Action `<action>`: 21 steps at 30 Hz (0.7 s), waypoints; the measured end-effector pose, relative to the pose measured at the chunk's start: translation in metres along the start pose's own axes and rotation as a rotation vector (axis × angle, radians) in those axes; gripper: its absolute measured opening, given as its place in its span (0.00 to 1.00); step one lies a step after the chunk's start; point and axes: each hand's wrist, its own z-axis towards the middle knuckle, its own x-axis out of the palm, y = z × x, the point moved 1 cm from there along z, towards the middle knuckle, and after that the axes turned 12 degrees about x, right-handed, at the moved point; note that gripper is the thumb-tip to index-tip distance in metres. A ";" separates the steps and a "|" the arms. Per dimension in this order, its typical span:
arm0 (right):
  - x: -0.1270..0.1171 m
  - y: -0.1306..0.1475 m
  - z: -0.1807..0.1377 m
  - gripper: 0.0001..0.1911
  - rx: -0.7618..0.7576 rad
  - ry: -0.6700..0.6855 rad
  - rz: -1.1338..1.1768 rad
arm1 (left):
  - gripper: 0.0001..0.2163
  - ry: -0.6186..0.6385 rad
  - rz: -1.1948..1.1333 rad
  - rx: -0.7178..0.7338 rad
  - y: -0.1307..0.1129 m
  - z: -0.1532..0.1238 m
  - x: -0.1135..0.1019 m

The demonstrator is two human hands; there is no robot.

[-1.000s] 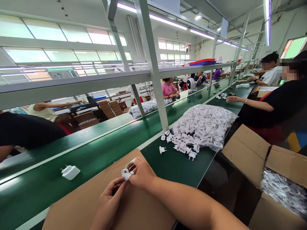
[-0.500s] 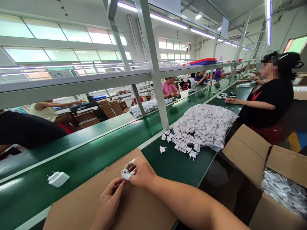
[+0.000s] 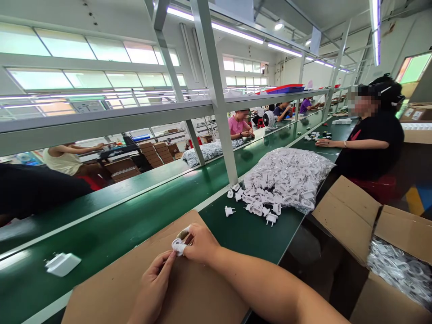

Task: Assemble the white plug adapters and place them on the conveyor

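Observation:
Over a brown cardboard sheet [image 3: 114,279], both of my hands are closed around a small white plastic plug piece [image 3: 176,244] with a rounded opening. My right hand [image 3: 204,245] grips it from the right, with pale wrapping on some fingers. From the lower left, my left hand [image 3: 153,279] pinches its near edge between thumb and fingertips. Fingers cover much of the piece, including any prongs. Beyond my right hand, loose white plug pieces [image 3: 256,207] spill from a clear plastic bag [image 3: 290,173] full of similar ones.
A white charger [image 3: 64,264] with two prongs lies on the green conveyor belt [image 3: 135,229] at left. An upright metal post [image 3: 216,90] stands ahead. At right are an open carton [image 3: 347,216] of bagged parts and a seated co-worker [image 3: 371,121].
The white charger has travelled left along the belt. My hands keep nearly the same grip on the plug piece. The co-worker at right has shifted slightly left, turning the head.

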 end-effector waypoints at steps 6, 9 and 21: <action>0.000 0.000 0.000 0.13 0.007 0.008 -0.030 | 0.27 0.006 0.016 0.047 0.002 0.000 -0.001; -0.001 0.000 -0.001 0.13 0.005 0.007 -0.051 | 0.26 0.007 0.010 0.052 0.004 0.001 -0.002; -0.002 0.001 -0.002 0.12 -0.006 0.009 -0.051 | 0.28 0.016 -0.003 -0.008 0.002 -0.001 -0.001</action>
